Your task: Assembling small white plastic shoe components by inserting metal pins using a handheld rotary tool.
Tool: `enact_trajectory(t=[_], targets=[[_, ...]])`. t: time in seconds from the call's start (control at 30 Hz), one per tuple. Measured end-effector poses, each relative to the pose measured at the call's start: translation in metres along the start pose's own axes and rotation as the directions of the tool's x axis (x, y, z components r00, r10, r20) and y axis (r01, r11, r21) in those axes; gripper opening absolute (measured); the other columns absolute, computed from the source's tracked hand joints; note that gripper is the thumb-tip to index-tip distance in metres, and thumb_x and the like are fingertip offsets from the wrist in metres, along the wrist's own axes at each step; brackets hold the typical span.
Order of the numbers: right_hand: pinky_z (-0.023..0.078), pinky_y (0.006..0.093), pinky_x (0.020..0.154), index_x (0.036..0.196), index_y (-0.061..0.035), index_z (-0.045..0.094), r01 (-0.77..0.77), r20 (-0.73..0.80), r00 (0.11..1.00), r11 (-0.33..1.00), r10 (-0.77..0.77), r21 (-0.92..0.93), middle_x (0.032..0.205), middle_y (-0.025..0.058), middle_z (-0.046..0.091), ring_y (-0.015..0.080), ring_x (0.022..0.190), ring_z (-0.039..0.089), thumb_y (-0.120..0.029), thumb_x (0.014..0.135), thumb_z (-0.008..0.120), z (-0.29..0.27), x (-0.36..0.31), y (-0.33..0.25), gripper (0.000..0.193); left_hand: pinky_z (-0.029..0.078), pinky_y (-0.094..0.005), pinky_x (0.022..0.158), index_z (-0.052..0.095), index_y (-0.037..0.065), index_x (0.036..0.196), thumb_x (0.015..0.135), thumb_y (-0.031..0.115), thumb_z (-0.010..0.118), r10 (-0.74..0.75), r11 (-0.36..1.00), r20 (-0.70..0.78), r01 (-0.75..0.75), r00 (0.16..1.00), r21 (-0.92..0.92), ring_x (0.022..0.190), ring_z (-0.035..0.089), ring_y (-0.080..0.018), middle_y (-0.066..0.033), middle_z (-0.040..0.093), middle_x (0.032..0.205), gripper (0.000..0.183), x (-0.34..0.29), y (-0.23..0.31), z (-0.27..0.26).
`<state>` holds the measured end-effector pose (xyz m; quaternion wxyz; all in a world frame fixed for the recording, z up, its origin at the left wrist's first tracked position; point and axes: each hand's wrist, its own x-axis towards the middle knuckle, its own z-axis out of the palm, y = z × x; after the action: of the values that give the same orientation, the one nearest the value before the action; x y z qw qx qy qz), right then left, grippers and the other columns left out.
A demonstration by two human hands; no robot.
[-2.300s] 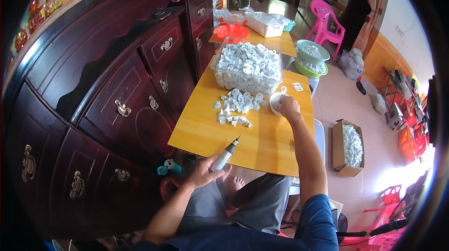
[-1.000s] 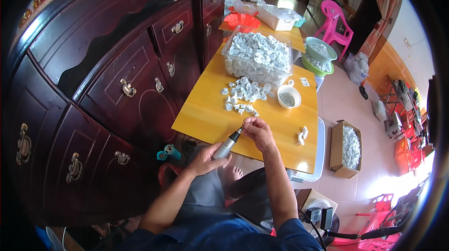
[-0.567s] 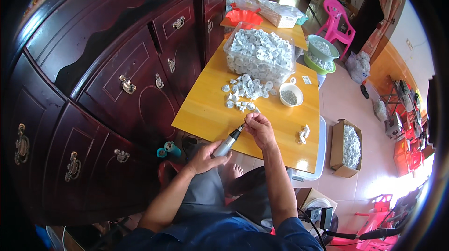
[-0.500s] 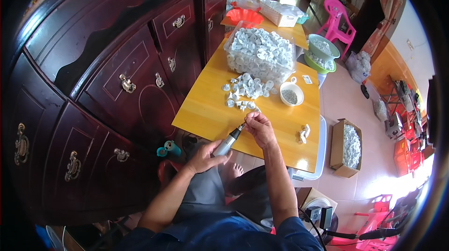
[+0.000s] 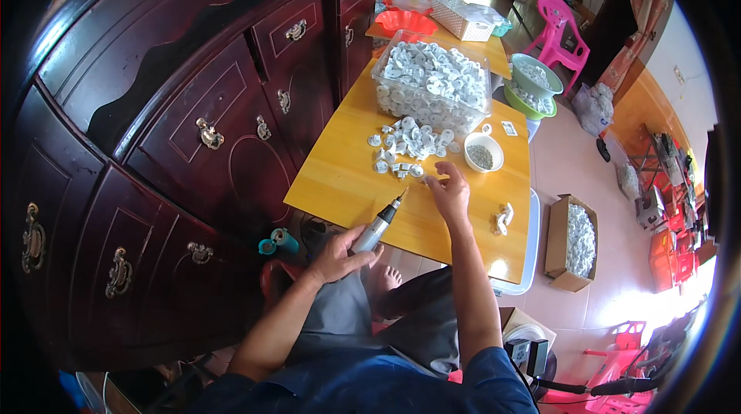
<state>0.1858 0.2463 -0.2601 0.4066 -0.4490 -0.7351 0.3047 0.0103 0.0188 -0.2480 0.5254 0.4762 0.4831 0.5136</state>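
My left hand (image 5: 341,256) is wrapped around a grey electric screwdriver (image 5: 373,233) with a black nose. Its thin bit points up and away over the near part of the wooden table (image 5: 332,182). Ahead and to the right, my right hand (image 5: 450,192) hovers over the tabletop with thumb and forefinger apart, and I see nothing between them. Just beyond its fingertips are a few white plastic parts (image 5: 400,170) in a short row. Behind these lies a loose pile of similar white parts (image 5: 417,138). A white bowl (image 5: 485,153) of small metal pieces, apparently screws, stands right of the pile.
A clear bin (image 5: 472,114) heaped with white parts stands at the table's far side. A few curved white pieces (image 5: 503,219) lie near the right edge. Dark wooden cabinets (image 5: 208,105) flank the left. On the floor at right sits a cardboard box (image 5: 557,248) of white parts.
My right hand has left the screwdriver's tip and moved forward and right toward the white parts, its fingers spreading. The screwdriver stays in my left hand, nearly where it was.
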Motion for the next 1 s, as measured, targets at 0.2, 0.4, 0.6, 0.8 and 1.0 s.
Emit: enact_trajectory(t=[0.2, 0.4, 0.6, 0.8, 1.0], targets=[[0.051, 0.0449, 0.079, 0.107, -0.0064, 0.062, 0.110, 0.206, 0.978, 0.935, -0.040, -0.338, 0.106, 0.0191, 0.062, 0.0358, 0.079, 0.065, -0.021, 0.077, 0.072, 0.008, 0.016, 0.006, 0.035, 0.043, -0.0187, 0.056, 0.052, 0.002, 0.131, 0.087, 0.019, 0.067, -0.015, 0.999, -0.001, 0.015, 1.000, 0.028, 0.065, 0.053, -0.0017, 0.0015, 0.065, 0.091, 0.049, 0.000, 0.000, 0.000], [0.051, 0.0448, 0.078, 0.118, -0.0063, 0.053, 0.054, 0.166, 0.986, 0.966, -0.012, -0.253, 0.097, 0.0206, 0.065, 0.0364, 0.087, 0.064, -0.015, 0.076, 0.069, 0.004, 0.010, 0.012, 0.045, 0.044, -0.0197, 0.056, 0.052, 0.003, 0.132, 0.087, 0.020, 0.067, 0.041, 0.998, -0.006, -0.041, 0.999, 0.056, 0.064, 0.053, -0.0023, 0.0022, 0.065, 0.088, 0.050, 0.002, -0.007, -0.002], [0.052, 0.0367, 0.074, 0.118, -0.0038, 0.058, -0.169, 0.210, 0.966, 0.984, 0.153, 0.059, 0.094, 0.0139, 0.067, 0.0249, 0.085, 0.066, -0.012, 0.079, 0.067, -0.002, -0.005, 0.013, 0.041, 0.045, -0.0209, 0.058, 0.052, 0.003, 0.131, 0.088, 0.018, 0.066, 0.021, 0.997, -0.009, -0.020, 1.000, 0.079, 0.065, 0.054, -0.0029, 0.0025, 0.065, 0.088, 0.048, 0.001, 0.003, 0.005], [0.051, 0.0270, 0.072, 0.112, 0.0003, 0.060, -0.362, 0.258, 0.930, 0.760, 0.260, 0.540, 0.091, 0.0046, 0.064, 0.0122, 0.084, 0.063, -0.006, 0.088, 0.059, 0.004, -0.015, 0.005, 0.025, 0.045, -0.0217, 0.058, 0.054, 0.004, 0.127, 0.088, 0.020, 0.066, 0.054, 0.992, -0.003, -0.054, 0.999, 0.111, 0.065, 0.054, -0.0033, 0.0020, 0.065, 0.085, 0.044, 0.001, 0.002, 0.005], [0.051, 0.0250, 0.070, 0.105, -0.0002, 0.059, -0.295, 0.234, 0.951, 0.818, 0.202, 0.493, 0.087, 0.0059, 0.063, 0.0126, 0.074, 0.062, -0.005, 0.091, 0.058, 0.015, -0.024, 0.022, 0.015, 0.046, -0.0221, 0.060, 0.055, 0.004, 0.126, 0.088, 0.020, 0.066, -0.014, 0.987, 0.016, 0.011, 1.000, 0.159, 0.067, 0.055, -0.0039, 0.0019, 0.064, 0.084, 0.043, 0.001, 0.010, 0.008]])
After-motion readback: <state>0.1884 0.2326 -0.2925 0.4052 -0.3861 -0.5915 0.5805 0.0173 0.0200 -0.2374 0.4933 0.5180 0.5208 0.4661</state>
